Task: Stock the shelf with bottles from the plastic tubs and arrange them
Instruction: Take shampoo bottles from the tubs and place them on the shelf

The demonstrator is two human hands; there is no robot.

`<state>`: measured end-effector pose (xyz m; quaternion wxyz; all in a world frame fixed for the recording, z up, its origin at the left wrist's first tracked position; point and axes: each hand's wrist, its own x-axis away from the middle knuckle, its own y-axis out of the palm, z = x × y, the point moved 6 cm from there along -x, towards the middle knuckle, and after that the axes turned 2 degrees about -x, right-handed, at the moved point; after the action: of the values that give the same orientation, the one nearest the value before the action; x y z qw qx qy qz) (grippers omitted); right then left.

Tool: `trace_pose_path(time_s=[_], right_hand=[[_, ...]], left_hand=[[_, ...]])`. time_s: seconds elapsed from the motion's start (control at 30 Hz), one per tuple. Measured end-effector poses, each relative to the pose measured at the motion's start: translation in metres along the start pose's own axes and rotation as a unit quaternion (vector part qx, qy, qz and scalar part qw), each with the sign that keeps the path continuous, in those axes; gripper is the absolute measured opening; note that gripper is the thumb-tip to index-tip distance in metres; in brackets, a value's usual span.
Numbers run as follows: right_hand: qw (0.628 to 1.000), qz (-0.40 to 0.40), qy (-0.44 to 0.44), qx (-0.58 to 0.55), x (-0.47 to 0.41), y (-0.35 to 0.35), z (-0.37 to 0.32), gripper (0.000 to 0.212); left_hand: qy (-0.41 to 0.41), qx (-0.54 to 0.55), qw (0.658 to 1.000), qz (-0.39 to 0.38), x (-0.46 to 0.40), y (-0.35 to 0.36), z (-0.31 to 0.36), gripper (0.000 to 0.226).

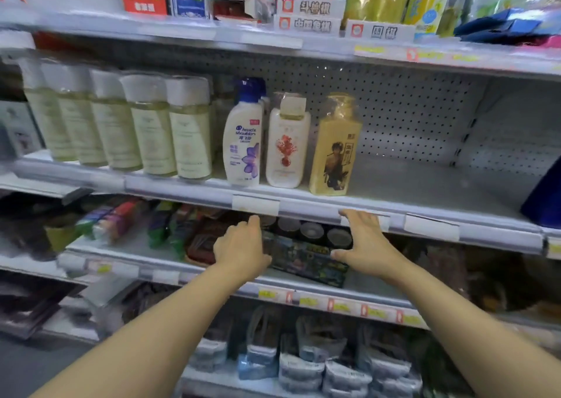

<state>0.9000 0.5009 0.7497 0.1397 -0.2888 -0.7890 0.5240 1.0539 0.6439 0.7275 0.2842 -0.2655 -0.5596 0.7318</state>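
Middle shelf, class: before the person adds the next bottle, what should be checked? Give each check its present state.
1. Free space on the middle shelf right of the yellow bottle: ok.
2. Yellow bottle, white bottle with red print and blue-capped bottle upright: ok.
3. Left hand free to pick up: ok, holds nothing.
4. Right hand free: ok, fingers straight by the shelf edge.
5. Tubs with bottles within reach: cannot tell, none in view.
6. Pale bottle row aligned at the front: ok.
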Motion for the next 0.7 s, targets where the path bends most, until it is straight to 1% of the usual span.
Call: trace_pose_path(time_s=[0.13,0.33,0.47,0.7], right_hand=[[0.999,-0.04,0.022,0.013,0.021,0.049,-0.009,0.081],[0.988,-0.136,0.066,0.006,0.047,0.131,-0.006,0.084],[0.981,-0.179,0.072,0.011,0.059,0.185,0.003,0.083],[0.963,-0.249,0.105,0.006,0.086,0.284,0.04,0.083]], left_hand=[[-0.008,0.011,0.999,-0.041,0.028,0.033,-0.033,0.057],[-0.043,0.036,0.99,-0.128,0.063,0.102,-0.083,0.07],[-0.068,0.041,0.982,-0.173,0.082,0.153,-0.111,0.063],[-0.117,0.067,0.958,-0.255,0.115,0.251,-0.146,0.061]])
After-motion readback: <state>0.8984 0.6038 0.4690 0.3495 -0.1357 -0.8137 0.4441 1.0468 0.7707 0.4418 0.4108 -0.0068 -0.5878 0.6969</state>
